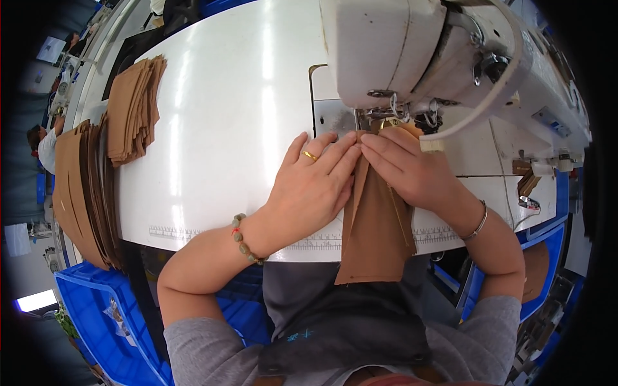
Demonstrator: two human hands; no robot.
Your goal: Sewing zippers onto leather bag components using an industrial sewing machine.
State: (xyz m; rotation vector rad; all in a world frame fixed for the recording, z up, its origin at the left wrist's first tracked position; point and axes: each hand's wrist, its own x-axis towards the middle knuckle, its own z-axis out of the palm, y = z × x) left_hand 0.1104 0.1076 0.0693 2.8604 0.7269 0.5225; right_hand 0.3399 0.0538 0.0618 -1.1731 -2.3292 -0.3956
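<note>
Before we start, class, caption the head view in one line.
Left hand and right hand touch brown fabric at a white sewing machine.

Sewing workshop: sewing machine [386,51], stacked brown pieces [136,109], blue crate [80,309], co-worker [46,147].

Your glossy white, ruler-edged tabletop [212,128] carries stacked brown fabric pieces [135,109] at your left, a white sewing machine [386,51] at your right, and a long brown fabric panel [375,241] overhanging the near edge.
</note>
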